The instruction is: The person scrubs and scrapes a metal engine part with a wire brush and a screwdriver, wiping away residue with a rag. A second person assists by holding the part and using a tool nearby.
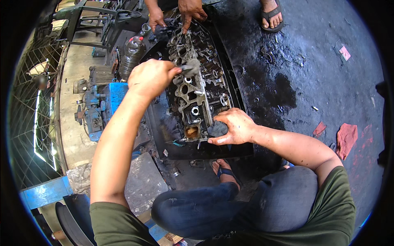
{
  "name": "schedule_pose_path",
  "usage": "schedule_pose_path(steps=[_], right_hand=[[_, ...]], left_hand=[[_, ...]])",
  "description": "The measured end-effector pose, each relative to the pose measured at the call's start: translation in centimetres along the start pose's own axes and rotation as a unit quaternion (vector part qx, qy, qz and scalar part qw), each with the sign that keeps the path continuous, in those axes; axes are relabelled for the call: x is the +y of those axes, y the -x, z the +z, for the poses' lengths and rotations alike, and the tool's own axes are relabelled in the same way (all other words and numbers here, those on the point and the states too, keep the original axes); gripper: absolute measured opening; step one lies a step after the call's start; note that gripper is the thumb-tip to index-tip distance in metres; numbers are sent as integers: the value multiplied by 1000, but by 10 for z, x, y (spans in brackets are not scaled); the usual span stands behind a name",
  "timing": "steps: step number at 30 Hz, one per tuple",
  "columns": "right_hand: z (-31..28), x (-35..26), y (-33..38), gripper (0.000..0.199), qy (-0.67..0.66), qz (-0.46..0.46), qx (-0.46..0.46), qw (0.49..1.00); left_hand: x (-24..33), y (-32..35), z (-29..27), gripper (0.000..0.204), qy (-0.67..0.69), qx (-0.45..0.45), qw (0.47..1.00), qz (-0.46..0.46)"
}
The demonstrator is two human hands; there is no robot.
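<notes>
An oily metal cylinder head [193, 96] lies lengthwise on a black tray [172, 154], its ports and valve gear facing up. My left hand [151, 78] is closed around what looks like a small brush [191, 67], whose grey bristle end is blurred over the middle of the part. My right hand [234, 126] grips the near right end of the cylinder head, with a dark rag [217, 128] bunched under its fingers and thumb. Brownish residue shows in a square opening [191, 131] at the near end.
Another person's hands [189, 11] work at the far end, beside a dark cloth [162, 32]. A plastic bottle [132, 55] and a blue machine [117, 96] stand to the left. Right of the tray, the oily floor [312, 82] carries scattered small parts and a red cloth [347, 139].
</notes>
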State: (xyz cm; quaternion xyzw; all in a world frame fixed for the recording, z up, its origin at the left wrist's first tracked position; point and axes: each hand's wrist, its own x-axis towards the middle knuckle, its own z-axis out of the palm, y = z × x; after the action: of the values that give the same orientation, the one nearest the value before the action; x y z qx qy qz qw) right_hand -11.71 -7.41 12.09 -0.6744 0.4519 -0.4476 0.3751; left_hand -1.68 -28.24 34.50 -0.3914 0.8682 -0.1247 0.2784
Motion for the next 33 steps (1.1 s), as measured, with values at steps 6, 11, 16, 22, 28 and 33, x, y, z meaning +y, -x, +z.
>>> schedule_pose_path(steps=[6, 11, 16, 22, 28, 33], right_hand=[[-12, -8, -1, 71, 4, 25, -53, 998], [-14, -10, -1, 80, 32, 43, -111, 992], [-9, -7, -1, 81, 33, 33, -94, 994], [-9, -4, -2, 84, 31, 35, -107, 993], [-9, -7, 1, 81, 33, 35, -96, 994], [-6, -4, -1, 78, 23, 29, -61, 997]], left_hand=[[16, 12, -1, 47, 6, 32, 999, 19], [7, 11, 5, 46, -22, 8, 997, -77], [4, 19, 11, 45, -30, 59, 992, -109], [15, 27, 16, 43, 38, 40, 994, -99], [12, 23, 25, 44, 72, 23, 989, -127], [22, 30, 30, 45, 77, 48, 988, -121]])
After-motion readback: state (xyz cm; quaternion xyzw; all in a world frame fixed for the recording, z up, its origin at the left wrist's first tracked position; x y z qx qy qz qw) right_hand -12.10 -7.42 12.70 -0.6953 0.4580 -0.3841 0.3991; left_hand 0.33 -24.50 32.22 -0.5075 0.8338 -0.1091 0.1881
